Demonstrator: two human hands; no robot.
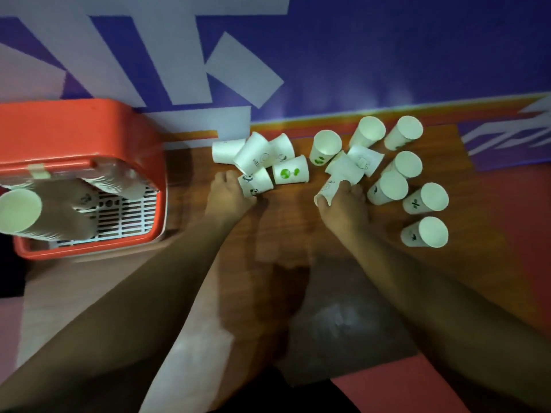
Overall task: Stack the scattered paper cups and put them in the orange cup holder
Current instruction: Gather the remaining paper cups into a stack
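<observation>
Head view: we take the orange cup holder [89, 129] as our mark. It sits at the left end of the wooden tabletop [268, 263], its back close to the wall [387, 55], and stacked cups [59, 210] lie inside it over a white slotted grid.

Right of the holder a strip of bare wood separates it from the first heap of tumbled paper cups. Our left hand [229, 195] reaches across that strip, and its fingers lie against the panda-print cup [256, 181] at the heap's near edge. We cannot tell whether they close round it. A green-print cup [290, 174] lies touching it on the side away from the holder.

Farther from the holder, past a narrow gap of wood, our right hand [343, 204] is clamped on a lying cup [328, 189], fingers curled round its rim. More cups lie piled just behind it. Farthest from the holder stand the upright cups [426, 198], close together, some touching, in a loose column towards the table's right edge.

The widest bare stretch is the near side of the table, level with the holder's front and crossed only by our two forearms. The wood is dark brown and blurred. A red surface [512, 210] borders it on the side away from the holder, and the wall is purple with white shapes.
</observation>
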